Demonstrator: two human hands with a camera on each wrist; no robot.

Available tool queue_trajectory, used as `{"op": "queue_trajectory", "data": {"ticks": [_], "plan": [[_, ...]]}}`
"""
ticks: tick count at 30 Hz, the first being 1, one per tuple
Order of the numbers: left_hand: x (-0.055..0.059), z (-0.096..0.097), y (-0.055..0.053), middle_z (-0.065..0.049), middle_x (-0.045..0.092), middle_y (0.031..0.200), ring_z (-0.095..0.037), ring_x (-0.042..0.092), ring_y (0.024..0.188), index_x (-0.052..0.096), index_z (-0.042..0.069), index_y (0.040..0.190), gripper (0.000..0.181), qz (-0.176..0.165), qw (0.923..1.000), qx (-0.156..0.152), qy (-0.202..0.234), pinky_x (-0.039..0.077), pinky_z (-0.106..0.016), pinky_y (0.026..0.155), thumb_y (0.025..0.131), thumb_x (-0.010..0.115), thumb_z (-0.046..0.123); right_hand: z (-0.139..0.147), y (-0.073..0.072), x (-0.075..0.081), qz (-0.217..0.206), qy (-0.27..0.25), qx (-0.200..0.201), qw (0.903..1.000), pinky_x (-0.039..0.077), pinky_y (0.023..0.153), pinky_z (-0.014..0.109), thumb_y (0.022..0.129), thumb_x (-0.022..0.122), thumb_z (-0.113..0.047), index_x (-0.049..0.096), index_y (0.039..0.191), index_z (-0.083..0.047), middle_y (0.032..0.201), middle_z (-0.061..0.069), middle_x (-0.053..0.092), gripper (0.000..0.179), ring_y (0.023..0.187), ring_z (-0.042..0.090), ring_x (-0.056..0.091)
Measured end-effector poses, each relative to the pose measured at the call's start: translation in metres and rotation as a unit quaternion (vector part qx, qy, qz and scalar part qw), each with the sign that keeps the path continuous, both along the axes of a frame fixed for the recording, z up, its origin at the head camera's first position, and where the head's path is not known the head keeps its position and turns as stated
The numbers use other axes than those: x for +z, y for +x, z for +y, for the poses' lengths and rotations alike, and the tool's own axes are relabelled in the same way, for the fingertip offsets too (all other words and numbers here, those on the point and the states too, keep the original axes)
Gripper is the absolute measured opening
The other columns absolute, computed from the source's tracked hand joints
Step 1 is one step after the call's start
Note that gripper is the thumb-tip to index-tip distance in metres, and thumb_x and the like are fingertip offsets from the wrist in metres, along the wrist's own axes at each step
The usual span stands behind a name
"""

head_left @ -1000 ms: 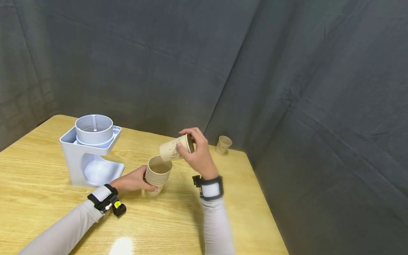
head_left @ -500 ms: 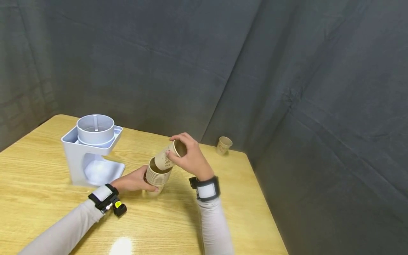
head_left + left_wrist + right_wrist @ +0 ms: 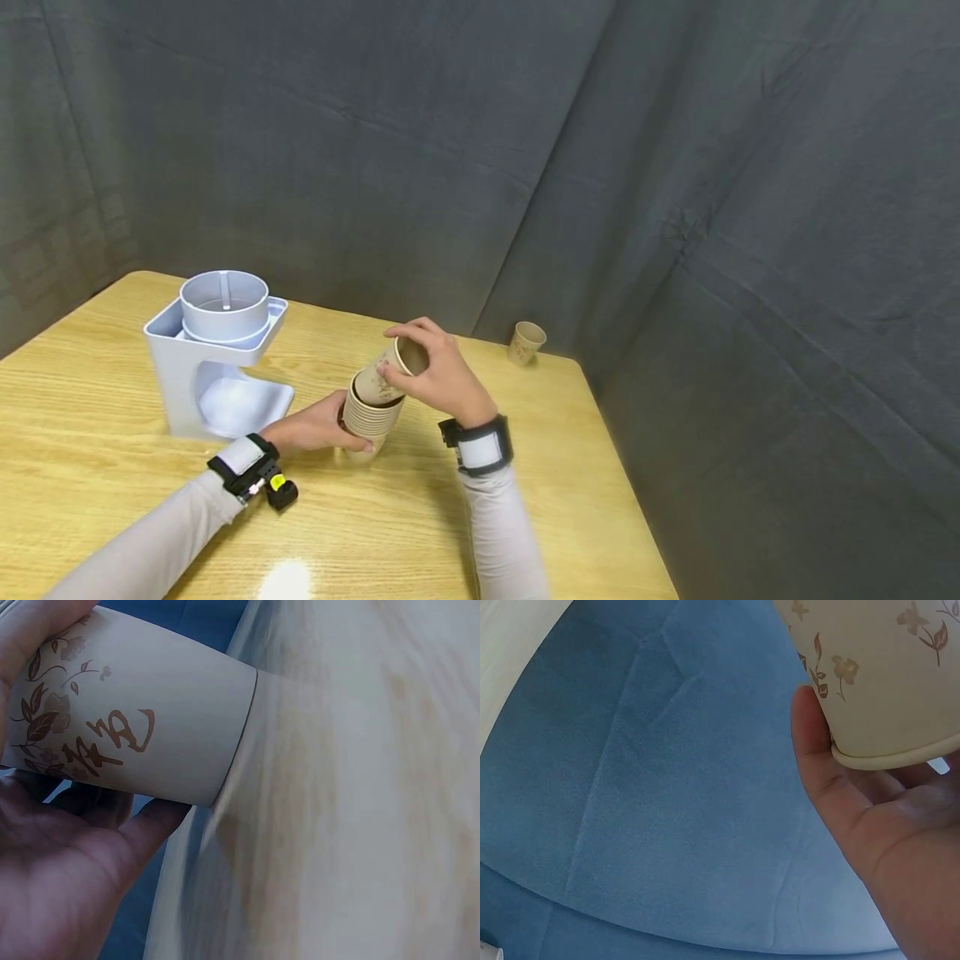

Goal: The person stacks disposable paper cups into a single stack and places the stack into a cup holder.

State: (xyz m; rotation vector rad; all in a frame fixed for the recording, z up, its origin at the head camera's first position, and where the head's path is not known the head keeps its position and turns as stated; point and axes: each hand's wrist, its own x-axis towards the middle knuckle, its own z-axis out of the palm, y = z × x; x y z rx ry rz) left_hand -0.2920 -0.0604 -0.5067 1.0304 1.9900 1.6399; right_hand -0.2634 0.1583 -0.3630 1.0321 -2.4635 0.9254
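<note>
My left hand (image 3: 318,424) grips a stack of nested paper cups (image 3: 367,421), which tilts slightly on the table. Brown flowers and lettering mark the stack's outer cup (image 3: 142,712) in the left wrist view. With thumb and fingers, my right hand (image 3: 444,375) holds one paper cup (image 3: 378,382) near its rim. That cup is tilted, its bottom end inside the mouth of the stack and its open end facing up and right. In the right wrist view, the thumb (image 3: 810,724) lies along the held cup's printed side (image 3: 889,690).
A pale grey plastic stand (image 3: 168,367) with a round bowl (image 3: 225,312) on top is left of the hands. Another paper cup (image 3: 527,342) stands at the table's far right corner. Dark curtains (image 3: 337,150) hang behind the wooden table (image 3: 360,533).
My right hand has moved left and down, bringing its cup from above the stack into the stack's mouth. The left hand and the stack have stayed in place.
</note>
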Motion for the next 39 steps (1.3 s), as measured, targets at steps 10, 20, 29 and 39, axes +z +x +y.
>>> {"op": "queue_trajectory", "data": {"ticks": [10, 20, 29, 39], "plan": [[-0.002, -0.001, 0.000, -0.017, 0.063, 0.127, -0.028, 0.060, 0.115, 0.047, -0.005, 0.138, 0.069, 0.008, 1.0000, -0.002, -0.003, 0.046, -0.044, 0.101, 0.082, 0.083, 0.014, -0.005, 0.004, -0.003, -0.010, 0.031, 0.012, 0.9994, 0.055, 0.081, 0.026, 0.088, 0.077, -0.028, 0.066, 0.128, -0.013, 0.119, 0.005, 0.063, 0.044, 0.100, 0.015, 0.061], [-0.002, -0.001, -0.001, -0.017, 0.062, 0.127, -0.028, 0.061, 0.115, 0.047, -0.003, 0.139, 0.068, 0.002, 0.9999, -0.009, 0.003, 0.047, -0.043, 0.101, 0.083, 0.082, 0.013, -0.012, 0.011, 0.000, -0.009, 0.069, -0.006, 0.9975, 0.051, 0.087, 0.026, 0.086, 0.075, -0.025, 0.067, 0.130, -0.013, 0.119, 0.002, 0.056, 0.046, 0.107, 0.016, 0.055], [-0.001, -0.001, 0.001, -0.016, 0.063, 0.123, -0.027, 0.061, 0.111, 0.050, -0.003, 0.135, 0.065, -0.007, 0.9999, -0.007, 0.002, 0.048, -0.041, 0.098, 0.082, 0.083, 0.013, -0.019, 0.014, -0.002, -0.020, 0.102, -0.007, 0.9946, 0.049, 0.095, 0.026, 0.086, 0.079, -0.032, 0.065, 0.134, -0.015, 0.122, -0.002, 0.057, 0.053, 0.115, 0.013, 0.052], [-0.001, -0.001, 0.000, -0.014, 0.065, 0.121, -0.024, 0.063, 0.108, 0.052, -0.002, 0.133, 0.061, 0.002, 0.9999, 0.000, -0.011, 0.050, -0.037, 0.095, 0.083, 0.082, 0.015, -0.024, 0.013, -0.004, -0.026, 0.129, -0.012, 0.9913, 0.048, 0.098, 0.023, 0.084, 0.083, -0.030, 0.067, 0.131, -0.014, 0.124, -0.002, 0.062, 0.052, 0.117, 0.011, 0.056]]}}
